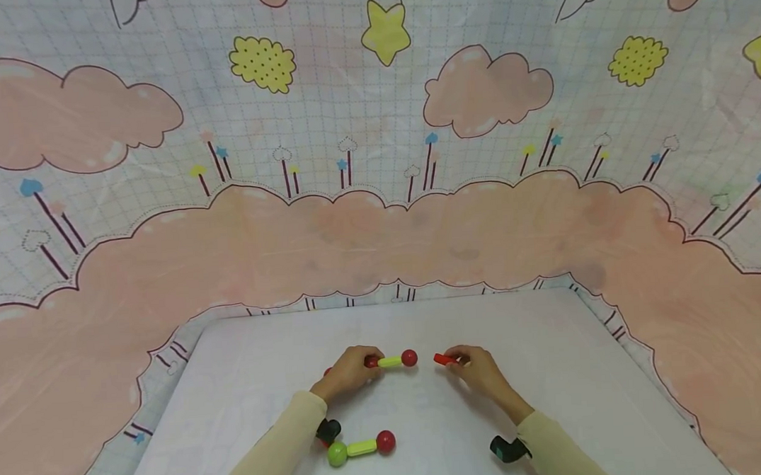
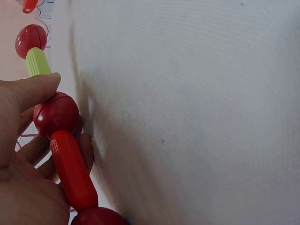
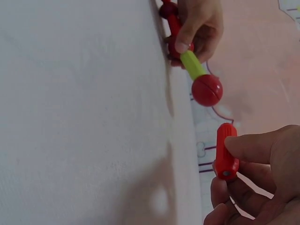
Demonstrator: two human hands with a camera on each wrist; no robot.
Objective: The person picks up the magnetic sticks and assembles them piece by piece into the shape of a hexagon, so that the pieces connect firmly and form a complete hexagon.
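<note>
My left hand [image 1: 351, 368] grips a chain of toy balls and rods by a red ball [image 2: 57, 115], thumb on top and fingers beneath. From that ball a yellow-green rod [image 1: 390, 362] reaches right to a red end ball [image 1: 409, 358]. On the other side, a red rod [image 2: 74, 171] leads to another red ball [image 2: 101, 217]; in the head view the hand mostly hides this part. Between thumb and fingers my right hand [image 1: 482, 369] pinches a loose red rod [image 3: 227, 152]. A short gap separates this rod from the end ball.
Nearer me on the white table [image 1: 439, 419] lies a second piece: a green ball [image 1: 337, 453], a yellow-green rod [image 1: 362, 448] and a red ball [image 1: 386, 442]. My left sleeve partly covers its left end. A cloud-patterned cloth [image 1: 368, 245] hangs behind the table.
</note>
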